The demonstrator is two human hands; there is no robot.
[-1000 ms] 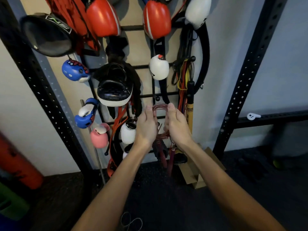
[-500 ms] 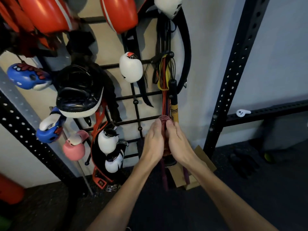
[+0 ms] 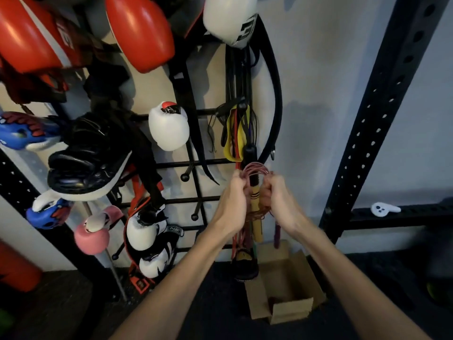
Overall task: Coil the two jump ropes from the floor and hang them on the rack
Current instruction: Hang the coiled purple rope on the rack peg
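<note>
Slippage is the worry: the coiled rope (image 3: 255,171), held up at the rack (image 3: 196,165) just below the hanging bands (image 3: 235,133), could spring loose if it misses a peg. Left hand (image 3: 232,204) at nine o'clock and right hand (image 3: 277,202) at three both pinch it closed, arms outstretched.

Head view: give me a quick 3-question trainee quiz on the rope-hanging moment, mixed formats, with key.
1. True or false: both hands grip the coiled rope at once.
2. Multiple choice: what sits on the floor below the hands? A) an open cardboard box B) a bucket C) a red glove
3. Fill in: the upright handle showing between the hands, inside the coil, is black on top and ____ below.

Key:
1. True: the left hand and right hand each hold a side of the coil.
2. A
3. Yellow: the handle, in front of the wire rack.
</note>
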